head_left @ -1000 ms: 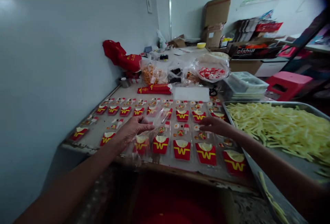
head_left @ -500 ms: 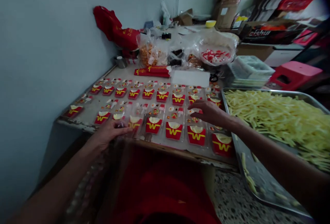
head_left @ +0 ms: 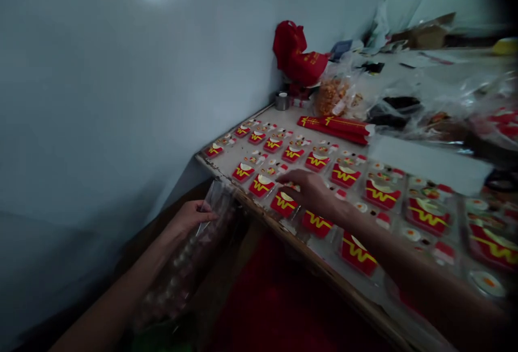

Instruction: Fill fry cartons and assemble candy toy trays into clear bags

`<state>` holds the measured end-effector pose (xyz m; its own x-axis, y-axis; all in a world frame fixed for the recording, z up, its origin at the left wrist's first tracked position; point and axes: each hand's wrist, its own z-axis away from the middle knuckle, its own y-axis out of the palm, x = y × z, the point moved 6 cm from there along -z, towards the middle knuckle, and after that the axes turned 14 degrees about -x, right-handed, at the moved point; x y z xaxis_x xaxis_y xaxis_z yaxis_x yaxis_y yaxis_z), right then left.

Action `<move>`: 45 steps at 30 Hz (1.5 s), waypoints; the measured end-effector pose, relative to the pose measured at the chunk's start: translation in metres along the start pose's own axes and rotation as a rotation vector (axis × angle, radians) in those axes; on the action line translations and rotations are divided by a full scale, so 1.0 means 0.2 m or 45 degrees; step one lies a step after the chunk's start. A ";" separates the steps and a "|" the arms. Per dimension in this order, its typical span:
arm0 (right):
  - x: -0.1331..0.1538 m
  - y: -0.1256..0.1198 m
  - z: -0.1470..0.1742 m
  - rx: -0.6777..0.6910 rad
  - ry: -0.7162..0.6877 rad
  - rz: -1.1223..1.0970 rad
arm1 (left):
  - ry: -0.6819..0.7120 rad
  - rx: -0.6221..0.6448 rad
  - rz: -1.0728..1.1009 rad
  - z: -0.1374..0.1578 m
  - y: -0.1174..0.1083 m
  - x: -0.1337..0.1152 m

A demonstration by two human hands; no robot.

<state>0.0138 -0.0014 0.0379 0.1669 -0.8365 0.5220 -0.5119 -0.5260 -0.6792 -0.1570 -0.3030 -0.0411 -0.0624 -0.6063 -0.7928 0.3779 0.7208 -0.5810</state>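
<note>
Fingers of the left hand (head_left: 191,217) are pinching a clear bag (head_left: 214,203) beyond the tabletop's near edge (head_left: 263,212); the right hand (head_left: 309,187), half-open, seemingly empty, is hovering over red cartons (head_left: 283,206), ideally disturbing none.

Clear plastic (head_left: 216,194) in left fingers (head_left: 208,216); packets (head_left: 261,185) nearby

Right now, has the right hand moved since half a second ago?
Yes, left: the right hand has moved along the table's front edge, toward the wall.
</note>
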 end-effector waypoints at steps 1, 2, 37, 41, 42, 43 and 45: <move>0.01 0.08 -0.12 -0.004 -0.035 0.033 | -0.016 0.026 0.011 -0.04 0.00 0.01; 0.00 0.17 -0.24 0.023 -0.083 0.076 | -0.034 0.064 0.023 -0.08 0.01 0.03; 0.02 0.88 -0.83 0.399 -0.467 0.504 | -0.108 0.276 -0.008 -0.46 -0.19 0.20; 0.07 0.87 -0.78 0.364 -0.431 0.457 | -0.136 0.318 0.050 -0.48 -0.16 0.22; 0.09 0.87 -0.76 0.364 -0.432 0.448 | -0.152 0.308 0.098 -0.49 -0.15 0.23; 0.10 0.87 -0.75 0.359 -0.436 0.446 | -0.170 0.285 0.156 -0.50 -0.15 0.23; 0.11 0.85 -0.74 0.350 -0.438 0.458 | -0.201 0.215 0.261 -0.53 -0.15 0.23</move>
<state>-0.1933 -0.0857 0.0102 0.3111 -0.9481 0.0658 -0.3571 -0.1808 -0.9164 -0.2688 -0.3164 -0.0794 0.1707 -0.5080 -0.8442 0.5165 0.7758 -0.3624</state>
